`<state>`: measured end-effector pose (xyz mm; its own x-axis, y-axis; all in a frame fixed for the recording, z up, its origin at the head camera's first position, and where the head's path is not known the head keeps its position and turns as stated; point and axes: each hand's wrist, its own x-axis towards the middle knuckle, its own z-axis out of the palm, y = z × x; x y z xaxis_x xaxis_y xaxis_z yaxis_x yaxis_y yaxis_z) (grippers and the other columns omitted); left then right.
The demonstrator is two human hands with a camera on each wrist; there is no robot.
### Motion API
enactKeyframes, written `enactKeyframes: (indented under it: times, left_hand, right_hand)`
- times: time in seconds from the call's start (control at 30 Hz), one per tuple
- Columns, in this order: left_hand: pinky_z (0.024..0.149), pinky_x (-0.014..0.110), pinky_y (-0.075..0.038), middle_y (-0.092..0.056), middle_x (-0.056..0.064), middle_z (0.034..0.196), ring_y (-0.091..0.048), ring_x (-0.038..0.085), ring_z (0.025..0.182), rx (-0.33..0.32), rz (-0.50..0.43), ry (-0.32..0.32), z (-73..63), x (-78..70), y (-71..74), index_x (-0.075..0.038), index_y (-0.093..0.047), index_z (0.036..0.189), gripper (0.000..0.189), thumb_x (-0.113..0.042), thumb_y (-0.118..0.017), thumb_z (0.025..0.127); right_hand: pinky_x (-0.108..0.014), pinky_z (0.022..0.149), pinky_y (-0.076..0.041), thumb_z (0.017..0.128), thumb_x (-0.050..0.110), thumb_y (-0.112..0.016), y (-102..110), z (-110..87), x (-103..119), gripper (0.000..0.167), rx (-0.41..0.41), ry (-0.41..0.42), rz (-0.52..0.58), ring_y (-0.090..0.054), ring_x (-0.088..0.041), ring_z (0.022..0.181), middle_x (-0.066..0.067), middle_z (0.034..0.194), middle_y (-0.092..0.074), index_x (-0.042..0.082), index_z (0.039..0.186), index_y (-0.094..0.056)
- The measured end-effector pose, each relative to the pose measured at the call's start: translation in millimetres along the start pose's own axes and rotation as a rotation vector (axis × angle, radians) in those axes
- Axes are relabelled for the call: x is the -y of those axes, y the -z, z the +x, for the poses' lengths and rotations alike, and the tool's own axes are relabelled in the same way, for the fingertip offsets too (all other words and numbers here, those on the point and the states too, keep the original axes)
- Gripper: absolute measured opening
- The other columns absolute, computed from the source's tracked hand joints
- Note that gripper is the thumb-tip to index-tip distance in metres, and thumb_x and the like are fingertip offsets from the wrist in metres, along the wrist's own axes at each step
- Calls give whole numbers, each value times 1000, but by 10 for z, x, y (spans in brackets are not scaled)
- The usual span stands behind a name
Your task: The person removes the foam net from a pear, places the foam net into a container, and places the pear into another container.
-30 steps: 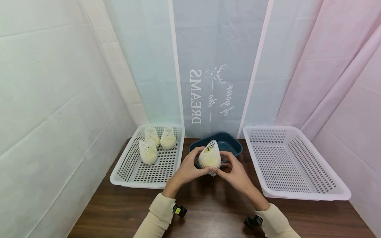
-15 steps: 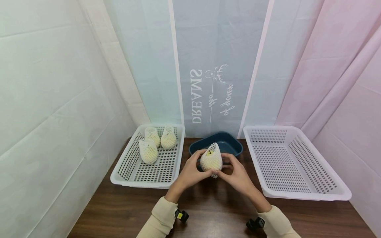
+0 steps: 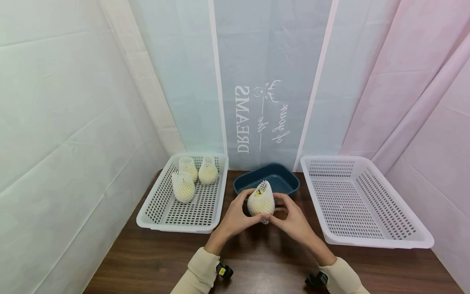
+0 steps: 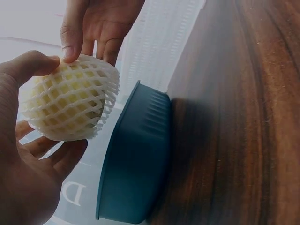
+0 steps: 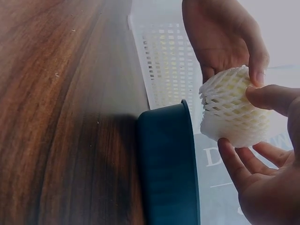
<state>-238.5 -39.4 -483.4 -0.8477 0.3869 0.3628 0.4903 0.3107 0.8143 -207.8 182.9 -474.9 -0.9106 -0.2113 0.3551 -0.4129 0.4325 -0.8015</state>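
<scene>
A pale yellow fruit with a dark stem, wrapped in a white foam net sleeve [image 3: 261,203], is held up between both hands in the head view. My left hand [image 3: 236,216] grips its left side, and my right hand [image 3: 291,219] holds it from the right. Both thumbs press on the near side of the net, their tips almost meeting. The left wrist view shows the net's diamond mesh [image 4: 70,101] round the fruit, with left fingers [image 4: 70,157] supporting it underneath. From the right wrist, the netted fruit [image 5: 234,108] rests against curled right fingertips [image 5: 232,159].
Behind the hands, a dark blue basin [image 3: 282,179] stands on the brown wooden table [image 3: 257,261]. At left is a white perforated basket [image 3: 216,208] with several netted fruits [image 3: 183,188]. A second white basket [image 3: 352,212] stands at right. Cloth walls surround the table.
Both hands have moved slightly toward the body and a little right, carrying the netted fruit with them. The baskets and basin have stayed put.
</scene>
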Motion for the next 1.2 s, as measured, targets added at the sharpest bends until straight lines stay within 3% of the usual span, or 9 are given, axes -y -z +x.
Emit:
enactKeyframes:
  times: [0.63, 0.8, 1.03, 1.2]
  left_hand:
    - [107, 39, -55, -61, -5, 147, -61, 16, 131, 37, -31, -3, -146, 115, -62, -28, -53, 151, 73, -34, -89, 88]
    - [109, 40, -54, -60, -4, 149, -60, 16, 133, 58, -12, 0, -193, 141, -65, -26, -52, 152, 74, -34, -89, 88]
    - [112, 42, -52, -60, 0, 148, -59, 18, 136, 81, 13, -34, -239, 152, -66, -20, -53, 152, 75, -31, -90, 88]
    - [111, 40, -52, -61, 1, 147, -59, 17, 134, 96, 19, -21, -272, 173, -74, -20, -53, 151, 74, -32, -90, 88]
  right_hand:
    - [-42, 94, -61, 86, 12, -90, -30, -108, -90, 73, 82, -39, 3, -66, -25, 112, -12, 134, -60, 7, 148, -51]
    - [-37, 93, -61, 84, 8, -91, -34, -127, -114, 70, 93, -44, -14, -66, -23, 110, -12, 133, -60, 6, 144, -53]
    - [-41, 93, -61, 81, 8, -93, -43, -144, -134, 72, 118, -70, -18, -65, -20, 110, -11, 131, -62, 5, 141, -53]
    - [-40, 92, -61, 81, 11, -94, -32, -174, -139, 71, 141, -72, 0, -65, -22, 110, -12, 129, -62, 3, 140, -54]
